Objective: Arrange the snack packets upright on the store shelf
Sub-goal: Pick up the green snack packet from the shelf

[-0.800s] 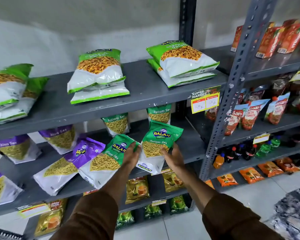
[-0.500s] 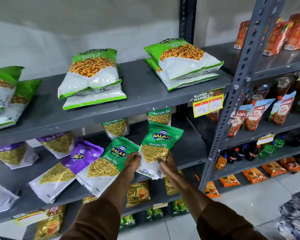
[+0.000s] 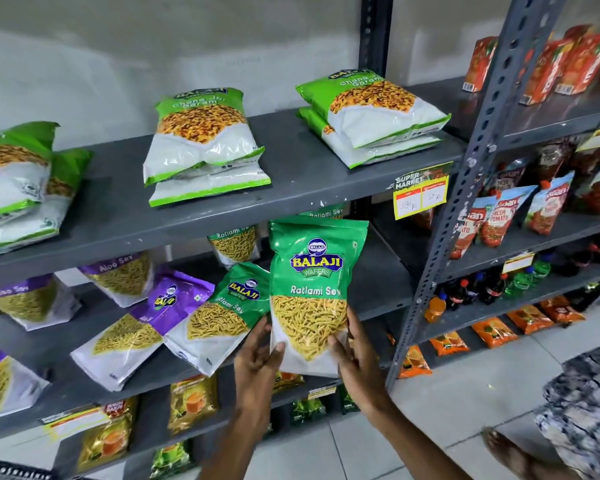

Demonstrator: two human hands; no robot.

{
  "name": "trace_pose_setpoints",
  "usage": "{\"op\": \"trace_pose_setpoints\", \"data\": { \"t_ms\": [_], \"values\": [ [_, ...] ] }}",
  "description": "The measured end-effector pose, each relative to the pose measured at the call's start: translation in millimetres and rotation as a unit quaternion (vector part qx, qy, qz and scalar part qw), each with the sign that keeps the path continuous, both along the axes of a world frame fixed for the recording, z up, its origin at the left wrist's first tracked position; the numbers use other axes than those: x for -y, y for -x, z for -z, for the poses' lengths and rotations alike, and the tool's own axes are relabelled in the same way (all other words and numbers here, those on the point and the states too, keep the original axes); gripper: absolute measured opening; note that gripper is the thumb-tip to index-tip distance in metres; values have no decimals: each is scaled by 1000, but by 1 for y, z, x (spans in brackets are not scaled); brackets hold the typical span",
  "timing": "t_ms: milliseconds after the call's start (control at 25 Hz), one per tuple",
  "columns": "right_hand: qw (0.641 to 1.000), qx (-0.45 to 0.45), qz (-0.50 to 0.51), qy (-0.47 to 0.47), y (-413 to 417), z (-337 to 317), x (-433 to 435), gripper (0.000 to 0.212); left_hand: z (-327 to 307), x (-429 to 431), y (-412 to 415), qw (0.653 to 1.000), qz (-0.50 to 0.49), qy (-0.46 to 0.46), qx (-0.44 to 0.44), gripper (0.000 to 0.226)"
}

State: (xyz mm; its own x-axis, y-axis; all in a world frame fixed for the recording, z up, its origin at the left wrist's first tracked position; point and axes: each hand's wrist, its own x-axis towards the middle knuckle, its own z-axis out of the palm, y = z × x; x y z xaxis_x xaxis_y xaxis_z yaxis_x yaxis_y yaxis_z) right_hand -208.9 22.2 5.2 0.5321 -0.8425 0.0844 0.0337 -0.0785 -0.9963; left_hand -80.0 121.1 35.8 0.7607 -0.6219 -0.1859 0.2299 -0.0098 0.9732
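Observation:
A green Ratlami Sev packet (image 3: 312,289) is held upright in front of the middle grey shelf (image 3: 378,282). My left hand (image 3: 257,362) grips its lower left edge and my right hand (image 3: 355,351) grips its lower right edge. Just left of it a second green Ratlami Sev packet (image 3: 219,317) lies flat and slanted on the shelf, beside a flat purple Aloo Sev packet (image 3: 142,323). Two more Ratlami Sev packets (image 3: 234,244) stand upright at the back, partly hidden.
Flat light-green Chana packets (image 3: 201,143) lie in stacks on the upper shelf (image 3: 291,178). A perforated steel post (image 3: 465,188) divides off a rack of tomato pouches (image 3: 499,216) and bottles. A yellow price tag (image 3: 420,192) hangs at the shelf edge. Another person's foot (image 3: 506,452) is at lower right.
Both hands lifted the green Ratlami Sev packet off the shelf and turned it from slanted to upright, closer to the camera. The other packets stayed put.

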Motion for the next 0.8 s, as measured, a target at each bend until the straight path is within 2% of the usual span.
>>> {"op": "trace_pose_setpoints", "data": {
  "t_ms": [120,400,520,640,800],
  "values": [
    [1000,-2,12,-6,20,2,-20,74,-3,-25,16,1000,11,11,6,59],
    [1000,-22,10,-3,27,8,-15,72,6,-25,14,998,24,-32,46,65],
    [1000,-18,-10,9,25,5,8,68,12,0,13,994,31,-46,90,70],
    [999,-30,-20,23,22,6,42,73,27,34,8,984,54,-102,135,72],
    [995,-81,22,56,6,15,97,84,62,95,-9,976,67,-119,167,79]
  ]
}}
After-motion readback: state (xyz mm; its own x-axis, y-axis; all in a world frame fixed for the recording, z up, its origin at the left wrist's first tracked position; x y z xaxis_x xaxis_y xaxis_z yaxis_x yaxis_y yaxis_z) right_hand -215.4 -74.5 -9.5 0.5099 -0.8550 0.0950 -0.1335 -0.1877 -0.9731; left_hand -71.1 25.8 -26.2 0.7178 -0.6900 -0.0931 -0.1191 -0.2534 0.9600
